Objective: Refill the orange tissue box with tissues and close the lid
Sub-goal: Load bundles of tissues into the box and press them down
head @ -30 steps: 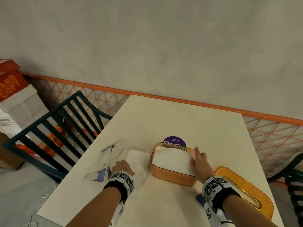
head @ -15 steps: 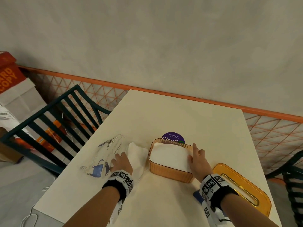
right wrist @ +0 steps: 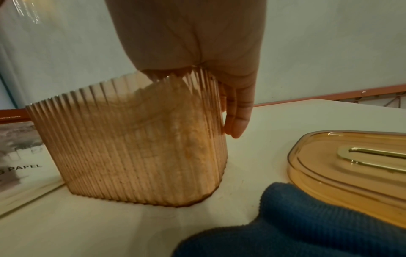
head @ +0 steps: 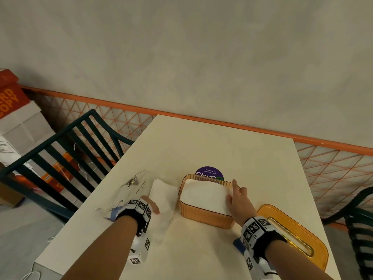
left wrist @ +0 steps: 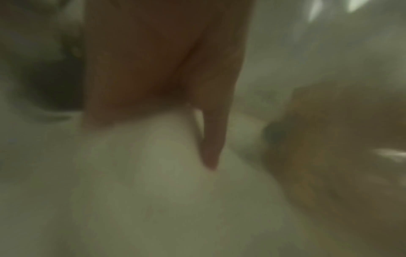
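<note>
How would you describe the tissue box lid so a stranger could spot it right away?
Start at the cream table and find the ribbed orange box full of white tissues. The lid lies flat to its right, near the table's right edge. It alone is a smooth amber plate with a gold-rimmed slot.

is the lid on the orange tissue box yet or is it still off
Off. The orange tissue box stands open-topped, white tissues showing, while the lid lies flat on the table to its right.
</note>
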